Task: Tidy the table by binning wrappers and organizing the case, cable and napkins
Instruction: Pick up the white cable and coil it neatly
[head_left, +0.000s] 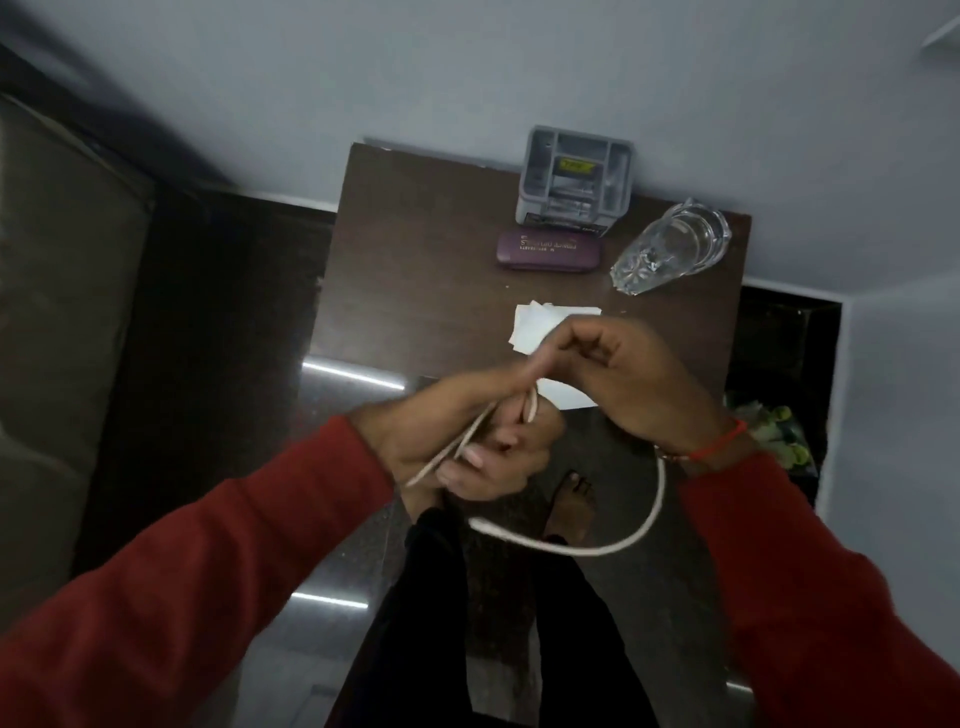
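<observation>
Above the near edge of a dark wooden table (415, 270), the left hand (467, 441) clamps a thin white cable (613, 545); the right hand (639, 379) pinches it, slack looping below.

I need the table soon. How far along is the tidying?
No wrappers show on the table, and the purple case sits squared by the organizer. Both hands, left hand and right hand, are coiling the white cable. The napkins remain loose.

Dark wood-look table (415, 249), clear cut glass tumbler (670, 249), grey plastic organizer (576, 176).
</observation>
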